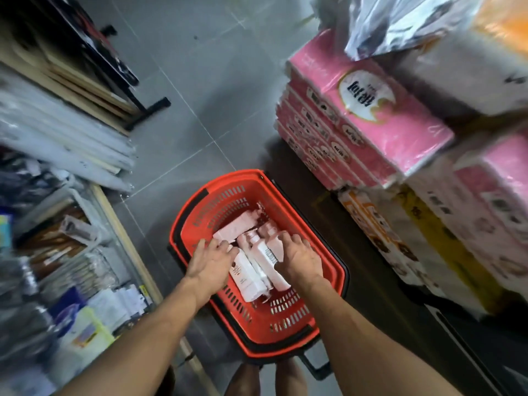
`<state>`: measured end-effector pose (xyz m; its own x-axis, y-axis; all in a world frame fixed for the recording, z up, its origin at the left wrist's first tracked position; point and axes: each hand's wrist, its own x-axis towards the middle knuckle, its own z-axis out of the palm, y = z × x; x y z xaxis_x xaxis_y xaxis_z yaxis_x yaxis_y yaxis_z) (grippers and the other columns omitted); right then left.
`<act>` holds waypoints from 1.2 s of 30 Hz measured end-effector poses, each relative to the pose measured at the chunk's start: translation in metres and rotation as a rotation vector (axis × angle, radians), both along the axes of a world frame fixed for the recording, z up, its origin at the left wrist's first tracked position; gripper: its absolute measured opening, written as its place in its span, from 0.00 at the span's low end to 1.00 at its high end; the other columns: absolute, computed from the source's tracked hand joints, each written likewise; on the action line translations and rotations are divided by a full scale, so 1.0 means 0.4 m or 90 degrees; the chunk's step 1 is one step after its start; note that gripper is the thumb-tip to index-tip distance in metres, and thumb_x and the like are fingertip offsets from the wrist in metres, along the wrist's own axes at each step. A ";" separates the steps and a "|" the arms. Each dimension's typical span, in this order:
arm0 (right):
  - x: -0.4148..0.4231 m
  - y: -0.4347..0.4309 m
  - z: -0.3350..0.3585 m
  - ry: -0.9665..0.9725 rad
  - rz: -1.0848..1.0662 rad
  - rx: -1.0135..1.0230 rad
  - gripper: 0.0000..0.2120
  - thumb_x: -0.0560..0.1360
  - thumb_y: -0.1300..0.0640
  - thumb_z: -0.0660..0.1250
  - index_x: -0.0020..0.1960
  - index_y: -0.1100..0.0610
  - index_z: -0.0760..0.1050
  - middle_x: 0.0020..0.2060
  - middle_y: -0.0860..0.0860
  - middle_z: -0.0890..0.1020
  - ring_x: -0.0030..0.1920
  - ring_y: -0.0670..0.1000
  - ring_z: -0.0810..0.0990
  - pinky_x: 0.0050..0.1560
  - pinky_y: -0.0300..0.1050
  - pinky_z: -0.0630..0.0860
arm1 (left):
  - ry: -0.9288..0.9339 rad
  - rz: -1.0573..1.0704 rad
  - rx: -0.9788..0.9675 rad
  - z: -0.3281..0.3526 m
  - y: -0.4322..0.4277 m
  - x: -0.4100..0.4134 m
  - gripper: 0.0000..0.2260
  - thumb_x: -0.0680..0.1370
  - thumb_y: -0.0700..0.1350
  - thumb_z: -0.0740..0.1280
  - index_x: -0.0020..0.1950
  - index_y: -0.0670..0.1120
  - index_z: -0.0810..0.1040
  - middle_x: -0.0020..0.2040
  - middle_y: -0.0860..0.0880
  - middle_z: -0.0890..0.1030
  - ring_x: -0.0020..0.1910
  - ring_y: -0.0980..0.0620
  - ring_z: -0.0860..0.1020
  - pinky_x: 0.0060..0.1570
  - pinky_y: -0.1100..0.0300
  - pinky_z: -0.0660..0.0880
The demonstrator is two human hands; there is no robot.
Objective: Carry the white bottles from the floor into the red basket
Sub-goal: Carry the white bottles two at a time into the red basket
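The red basket stands on the grey floor in front of my legs, with several white bottles lying inside it. My left hand rests inside the basket on a white bottle with a small brown logo. My right hand is pressed on another white bottle beside it. Both hands have their fingers curled over the bottles; the undersides of the fingers are hidden.
Stacked pink tissue packs and other wrapped packs rise on the right, close to the basket. A shelf of packaged goods and white rolls lines the left. Grey tiled floor stretches ahead.
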<state>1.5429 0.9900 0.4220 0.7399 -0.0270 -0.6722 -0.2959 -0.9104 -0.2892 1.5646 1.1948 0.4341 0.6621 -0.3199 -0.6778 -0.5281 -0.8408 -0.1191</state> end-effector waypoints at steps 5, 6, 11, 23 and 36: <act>-0.034 -0.027 0.243 -0.060 -0.055 0.049 0.26 0.74 0.55 0.71 0.70 0.51 0.67 0.63 0.53 0.74 0.65 0.59 0.74 0.61 0.53 0.74 | -0.072 0.099 -0.062 0.247 -0.027 -0.052 0.27 0.77 0.57 0.67 0.74 0.54 0.63 0.69 0.51 0.70 0.68 0.47 0.68 0.66 0.47 0.64; -0.043 -0.035 0.288 -0.074 -0.064 0.055 0.25 0.74 0.56 0.70 0.69 0.52 0.68 0.62 0.54 0.75 0.64 0.59 0.74 0.60 0.53 0.74 | -0.086 0.100 -0.081 0.287 -0.033 -0.059 0.27 0.76 0.58 0.68 0.73 0.55 0.65 0.68 0.52 0.71 0.67 0.47 0.69 0.64 0.48 0.65; -0.127 -0.071 0.474 -0.092 -0.083 0.043 0.25 0.74 0.53 0.72 0.69 0.51 0.69 0.60 0.54 0.75 0.62 0.58 0.74 0.58 0.55 0.76 | -0.145 0.069 -0.171 0.433 -0.069 -0.105 0.25 0.75 0.57 0.67 0.71 0.56 0.69 0.63 0.52 0.74 0.62 0.46 0.72 0.61 0.48 0.68; -0.539 -0.102 0.747 -0.114 -0.289 -0.052 0.30 0.73 0.46 0.75 0.70 0.50 0.69 0.63 0.54 0.74 0.64 0.60 0.72 0.59 0.56 0.75 | -0.103 -0.222 -0.221 0.623 -0.170 -0.270 0.26 0.76 0.54 0.66 0.73 0.57 0.65 0.66 0.52 0.71 0.64 0.47 0.69 0.59 0.49 0.66; -0.945 -0.185 0.828 -0.161 -0.571 -0.081 0.26 0.76 0.56 0.72 0.72 0.49 0.68 0.66 0.54 0.74 0.66 0.58 0.73 0.62 0.56 0.75 | -0.117 -0.538 -0.266 0.762 -0.469 -0.486 0.29 0.78 0.58 0.66 0.76 0.56 0.61 0.71 0.50 0.69 0.70 0.46 0.68 0.65 0.47 0.67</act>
